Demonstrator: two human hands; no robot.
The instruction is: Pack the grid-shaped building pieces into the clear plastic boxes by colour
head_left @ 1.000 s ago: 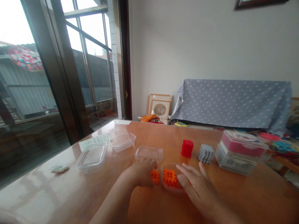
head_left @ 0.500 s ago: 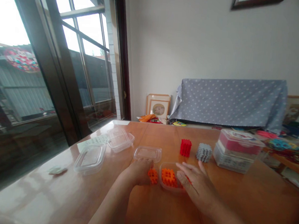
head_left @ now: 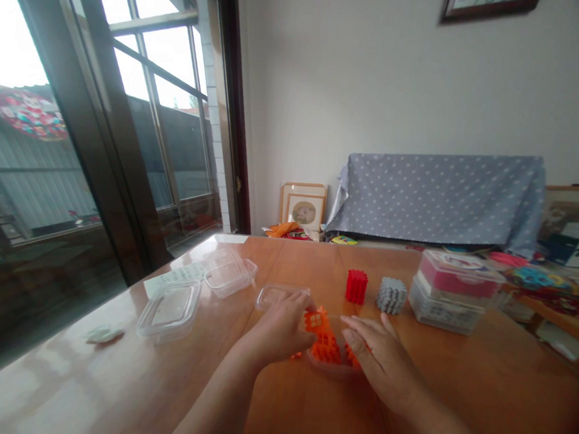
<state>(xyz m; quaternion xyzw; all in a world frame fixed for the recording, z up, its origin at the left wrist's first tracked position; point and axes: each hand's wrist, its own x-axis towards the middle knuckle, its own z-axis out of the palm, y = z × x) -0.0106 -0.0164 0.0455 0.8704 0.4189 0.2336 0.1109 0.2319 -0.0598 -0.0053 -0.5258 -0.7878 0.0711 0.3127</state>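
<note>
My left hand (head_left: pixel 285 330) is closed on an orange plastic building piece (head_left: pixel 316 319) with toothed edges and square holes. It is held over the left side of a clear plastic container (head_left: pixel 330 367). Several more orange building pieces (head_left: pixel 326 349) lie inside that container. Fingers stretched out, my right hand (head_left: pixel 378 358) rests at the container's right side and covers part of it. A clear lid (head_left: pixel 270 296) lies just behind my left hand, which partly hides it. A bit of orange shows on the table beneath my left hand.
Behind the container stand a red block stack (head_left: pixel 357 286) and a grey block stack (head_left: pixel 391 296). Stacked boxes (head_left: pixel 457 290) sit at the right. Clear containers (head_left: pixel 169 308) and more lids (head_left: pixel 227 272) are at the left, with a small pale packet (head_left: pixel 104 334) near the table edge.
My left hand has moved right and lifted an orange piece from beside the container to over it. My right hand has stayed at the container's right side. The view has shifted slightly.
</note>
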